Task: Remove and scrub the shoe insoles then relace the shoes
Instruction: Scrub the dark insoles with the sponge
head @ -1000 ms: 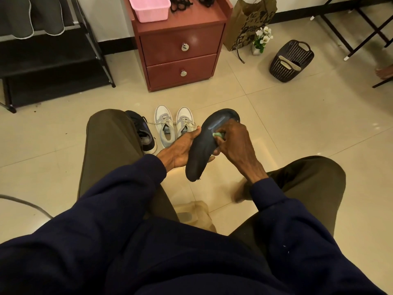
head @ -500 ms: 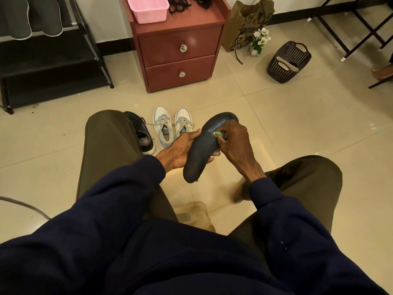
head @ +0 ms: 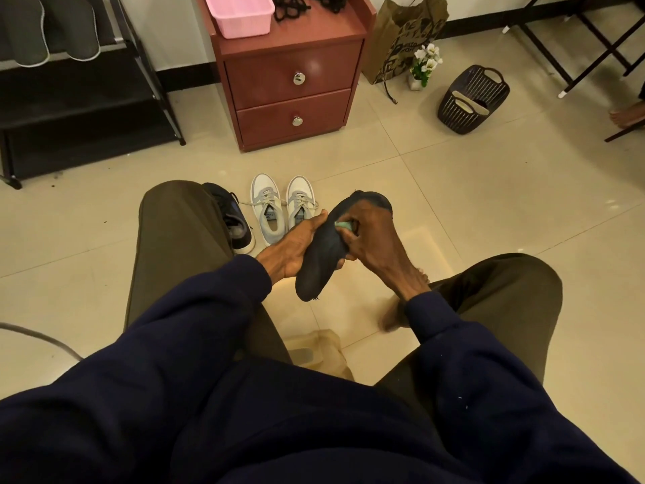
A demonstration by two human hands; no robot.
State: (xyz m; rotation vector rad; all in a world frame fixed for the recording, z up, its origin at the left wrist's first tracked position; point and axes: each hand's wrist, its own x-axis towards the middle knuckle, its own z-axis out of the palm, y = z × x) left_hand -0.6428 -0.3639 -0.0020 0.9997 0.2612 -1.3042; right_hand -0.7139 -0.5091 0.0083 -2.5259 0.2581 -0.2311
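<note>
head: left hand beneath insole

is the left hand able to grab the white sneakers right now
Probably not yet: the left hand grips the dark insole while the right hand presses a green pad on it. The white sneakers stand on open floor just beyond, unblocked.

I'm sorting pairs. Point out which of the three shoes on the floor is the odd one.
The dark shoe, leftmost, beside the person's left knee. The two white shoes to its right match each other.
</note>
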